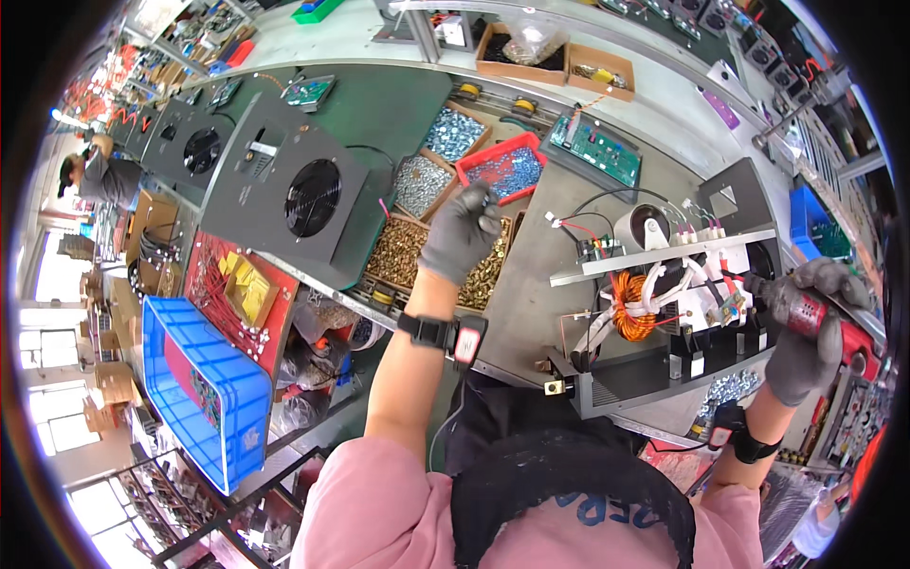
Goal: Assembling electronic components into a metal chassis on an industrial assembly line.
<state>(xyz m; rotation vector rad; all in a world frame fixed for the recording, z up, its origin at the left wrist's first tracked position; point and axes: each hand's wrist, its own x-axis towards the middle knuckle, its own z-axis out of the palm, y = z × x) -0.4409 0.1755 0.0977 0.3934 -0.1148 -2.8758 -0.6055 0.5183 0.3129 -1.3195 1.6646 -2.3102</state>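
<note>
My left hand [462,232], in a grey glove, hovers over the parts bins with its fingers curled together. Whatever they pinch, if anything, is too small to make out. Beneath it lies a bin of brass-coloured fasteners [398,248], and just beyond is a red tray [500,169] of small bluish metal parts. At the right, my gloved right hand [806,332] grips a red power screwdriver [808,315]. Its tip points toward an open dark metal chassis [654,379] holding an orange-wound copper coil [633,305], white wires and a round capacitor-like part [642,229].
A dark panel with a round fan [313,197] stands on the green bench at left. Behind the chassis lies a green circuit board [597,152]. A blue crate [204,389] sits at lower left, near a yellow-filled carton [249,292]. Another person [100,175] is at far left.
</note>
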